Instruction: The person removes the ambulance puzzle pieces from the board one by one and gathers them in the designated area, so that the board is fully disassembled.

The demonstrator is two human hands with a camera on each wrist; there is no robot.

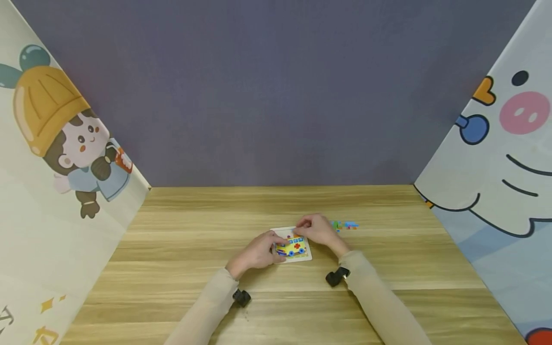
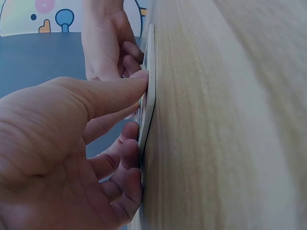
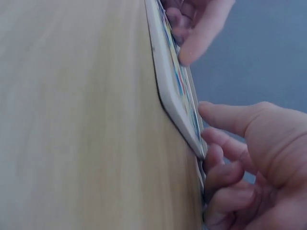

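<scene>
Noted on the wood-grain table (image 1: 181, 225): a flat puzzle tray (image 3: 170, 93), white-rimmed, near the middle of the surface, between the two hands. Inside the rim: a yellow ambulance picture (image 1: 295, 245) with red cross, blue windows and blue wheels, filling the middle and lower part. Above it, a paler area; bare base or pale print, cannot tell. From the wrist views, low-walled, picture set within the border.

Left hand (image 1: 257, 251) at the tray's left side, gripping: thumb against the near edge, forefinger stretched over the picture, remaining fingers curled along the side. Right hand (image 1: 319, 231) at the upper right corner: thumb and forefinger close together at the border, other fingers bent inward beneath the palm. Pinching a small piece there or only touching the tray, cannot tell.

Outside the tray, just beyond the right hand: a small scatter of loose pieces (image 1: 351, 224), blue and green mostly, partly hidden by that hand. Too small for shapes.

Behind the table, a plain grey-blue wall (image 1: 276, 96); at either side, cartoon-printed panels (image 1: 39, 201). On both wrists, pale sleeves (image 1: 209, 302) and small black cameras (image 1: 242, 298)
</scene>
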